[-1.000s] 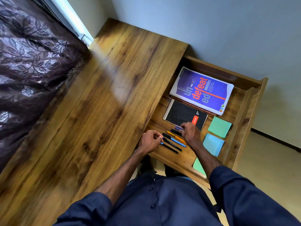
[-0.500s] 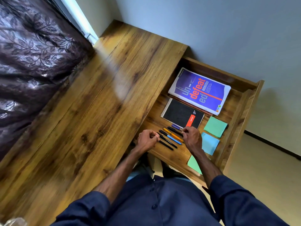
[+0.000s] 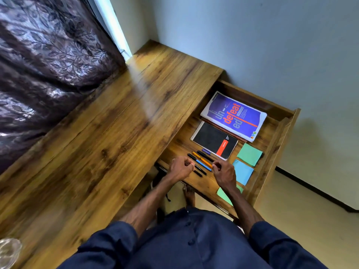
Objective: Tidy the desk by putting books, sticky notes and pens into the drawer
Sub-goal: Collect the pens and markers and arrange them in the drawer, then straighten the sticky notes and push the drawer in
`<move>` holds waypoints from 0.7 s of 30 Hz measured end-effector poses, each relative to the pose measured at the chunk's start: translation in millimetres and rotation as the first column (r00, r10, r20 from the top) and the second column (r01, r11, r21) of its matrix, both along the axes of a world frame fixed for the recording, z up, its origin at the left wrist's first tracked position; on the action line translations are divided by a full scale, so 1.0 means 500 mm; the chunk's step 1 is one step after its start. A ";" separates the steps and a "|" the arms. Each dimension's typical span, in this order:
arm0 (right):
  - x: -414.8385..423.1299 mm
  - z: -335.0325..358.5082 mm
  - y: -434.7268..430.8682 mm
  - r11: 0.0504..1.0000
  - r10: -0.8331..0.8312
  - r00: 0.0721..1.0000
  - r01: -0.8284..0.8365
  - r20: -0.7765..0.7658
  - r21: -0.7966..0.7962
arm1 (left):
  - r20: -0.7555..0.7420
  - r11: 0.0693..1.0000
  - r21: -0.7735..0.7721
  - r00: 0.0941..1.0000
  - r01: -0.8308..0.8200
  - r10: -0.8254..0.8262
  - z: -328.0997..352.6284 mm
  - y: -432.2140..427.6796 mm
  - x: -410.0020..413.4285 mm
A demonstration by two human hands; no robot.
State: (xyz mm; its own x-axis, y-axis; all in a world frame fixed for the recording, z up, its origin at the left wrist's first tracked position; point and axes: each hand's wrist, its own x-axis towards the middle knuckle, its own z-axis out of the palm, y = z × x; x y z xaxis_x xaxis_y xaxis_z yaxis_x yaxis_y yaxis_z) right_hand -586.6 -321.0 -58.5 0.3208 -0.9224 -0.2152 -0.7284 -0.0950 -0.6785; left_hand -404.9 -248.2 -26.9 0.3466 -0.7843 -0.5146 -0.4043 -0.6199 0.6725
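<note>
The wooden drawer [image 3: 279,136] stands pulled out at the desk's right end. Inside lie a purple book [image 3: 233,117], a black spiral notebook [image 3: 211,138], a row of several pens [image 3: 202,162], two green sticky pads [image 3: 249,154] [image 3: 223,195] and a blue sticky pad [image 3: 242,171]. My left hand [image 3: 180,168] is curled at the left ends of the black pens, its fingertips over one pen's end. My right hand [image 3: 223,172] is curled at the right ends of the orange and blue pens; I cannot see whether it pinches one.
The wooden desk top [image 3: 116,133] stretches to the left, bordered by a dark patterned curtain [image 3: 38,65]. A glass object [image 3: 9,251] sits at its near left corner. A pale wall [image 3: 272,45] runs behind the drawer. My bare foot [image 3: 189,195] shows under the drawer front.
My right hand has drawn back from the purple pen by the notebook to the near ends of the orange and blue pens. The left hand has stayed at the black pens.
</note>
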 end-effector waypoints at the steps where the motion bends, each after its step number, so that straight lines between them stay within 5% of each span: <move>1: -0.011 0.004 0.007 1.000 0.002 1.000 -0.002 0.004 0.005 | -0.008 1.000 -0.010 1.000 -0.010 0.009 0.001 0.007 -0.009; 10: -0.112 0.042 0.077 0.999 0.020 0.999 -0.021 -0.040 -0.028 | -0.109 0.999 -0.040 0.994 0.005 -0.009 -0.005 0.097 -0.140; 21: -0.179 0.057 0.084 0.999 0.032 0.999 -0.033 0.011 0.031 | -0.057 0.999 -0.032 0.998 0.039 -0.040 -0.002 0.109 -0.218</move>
